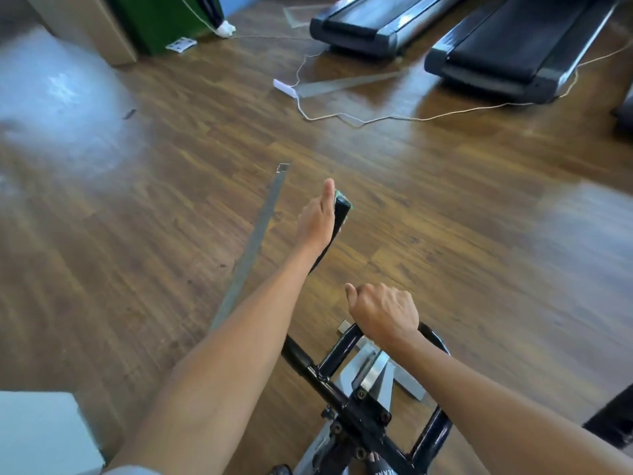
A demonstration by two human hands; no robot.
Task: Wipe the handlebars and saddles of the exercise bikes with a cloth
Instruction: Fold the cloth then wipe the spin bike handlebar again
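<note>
Left hand [317, 217] far out on the front horn of the handlebar [337, 221], thumb straight, fingers round the grip; a green edge, probably the cloth [344, 200], just showing at the tip. Right hand [383, 311] curled over the near loop of the bar, steadying. To wipe well: keep the cloth wrapped all round the grip, pull slowly from tip toward the stem, twist a little to reach the underside. Hold the bar firm with the right. Saddle not in view.

handlebars [346, 368]: sitting near the floor's [445, 207] near edge
treadmills [376, 22]: lying by the far right corner
cable [394, 120]: trailing before them
</note>
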